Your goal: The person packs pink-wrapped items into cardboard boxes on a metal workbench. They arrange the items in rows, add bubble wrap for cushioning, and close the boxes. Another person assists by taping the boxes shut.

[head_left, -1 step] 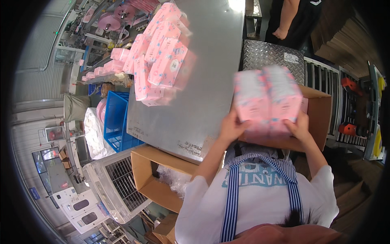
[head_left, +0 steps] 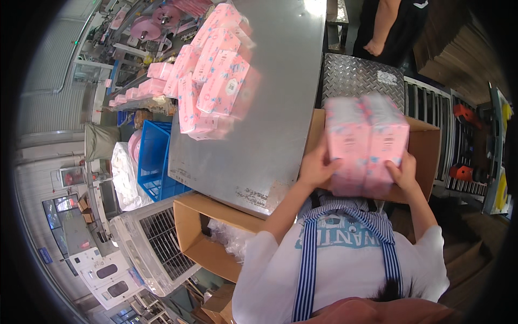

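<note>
While both of my hands clamp the pink packs (head_left: 366,144), my left hand (head_left: 317,165) presses their left face and my right hand (head_left: 403,174) their right, holding them over the open cardboard box (head_left: 426,154) just off the metal table's near right edge. A second open box (head_left: 197,229) sits below the table's near edge. Bare steel lies between me and the pile of pink packs (head_left: 213,81) at the far left edge. Beyond the far edge stands another person (head_left: 391,27).

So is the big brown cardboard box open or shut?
Open: the brown cardboard box has its top flaps up, and both hands hold pink packs above it.
</note>
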Demonstrator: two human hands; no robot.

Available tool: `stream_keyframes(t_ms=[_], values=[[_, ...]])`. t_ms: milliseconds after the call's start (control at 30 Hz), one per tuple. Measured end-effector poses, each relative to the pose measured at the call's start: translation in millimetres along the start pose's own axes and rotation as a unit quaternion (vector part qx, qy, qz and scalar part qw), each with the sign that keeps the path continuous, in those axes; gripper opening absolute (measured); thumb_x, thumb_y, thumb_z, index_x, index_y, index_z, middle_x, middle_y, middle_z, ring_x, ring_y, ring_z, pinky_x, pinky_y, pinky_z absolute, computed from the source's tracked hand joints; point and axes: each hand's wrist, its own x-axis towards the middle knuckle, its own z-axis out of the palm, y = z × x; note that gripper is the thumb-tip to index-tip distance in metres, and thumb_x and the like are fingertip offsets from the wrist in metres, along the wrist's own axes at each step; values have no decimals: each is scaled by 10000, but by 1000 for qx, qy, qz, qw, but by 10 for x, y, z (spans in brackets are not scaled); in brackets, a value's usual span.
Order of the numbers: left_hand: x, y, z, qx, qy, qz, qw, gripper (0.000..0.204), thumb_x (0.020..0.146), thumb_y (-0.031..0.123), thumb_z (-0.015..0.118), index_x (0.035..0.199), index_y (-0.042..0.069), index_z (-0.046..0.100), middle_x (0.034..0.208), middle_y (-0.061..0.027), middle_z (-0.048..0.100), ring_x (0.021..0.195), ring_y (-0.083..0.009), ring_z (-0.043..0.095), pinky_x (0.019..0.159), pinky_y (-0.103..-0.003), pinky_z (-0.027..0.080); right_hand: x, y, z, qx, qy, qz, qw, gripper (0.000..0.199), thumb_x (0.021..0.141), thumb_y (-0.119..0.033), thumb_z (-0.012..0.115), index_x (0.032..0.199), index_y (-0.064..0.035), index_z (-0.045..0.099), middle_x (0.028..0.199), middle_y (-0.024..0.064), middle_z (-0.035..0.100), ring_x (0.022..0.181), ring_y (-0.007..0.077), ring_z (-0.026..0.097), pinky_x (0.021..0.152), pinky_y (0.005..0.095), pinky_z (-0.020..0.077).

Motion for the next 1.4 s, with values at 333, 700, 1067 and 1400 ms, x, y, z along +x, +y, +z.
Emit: stream_keyframes(t_ms=[333,700,1067,1400], values=[[157,-1085,655,441,-171,-118,873,536,810,335,597,1253,60,475,1036,-212,588,862,-347,623,716,-446,532,194,957,1408,-113,-167,253,946,574,877,-416,537,1280,-19,439,984,249,626,890,372,621,760,424,496],[1186,-998,-2454,561,248,-9,790,793,737,387,682,1369,27,365,1321,-231,442,1221,-390,428,991,-532,340,663,846,1317,-163,74,27,984,530,777,-1,570,1286,-6,421,1229,211,507,1105,369,517,949,410,416],[690,-1297,-3313,493,121,-284,814,1011,681,513,687,1459,96,193,1320,-195,440,1182,-366,447,1010,-537,311,1927,-675,2434,25,-84,-134,987,275,867,-182,575,1075,-4,555,1001,180,590,926,317,582,794,370,472],[-566,-993,-2452,348,207,-386,829,1057,620,417,739,1430,15,193,1190,-198,491,1085,-362,477,941,-417,393,1869,-1519,3503,113,-128,-203,964,298,935,-233,459,1010,46,534,870,201,557,816,317,559,782,395,440]])
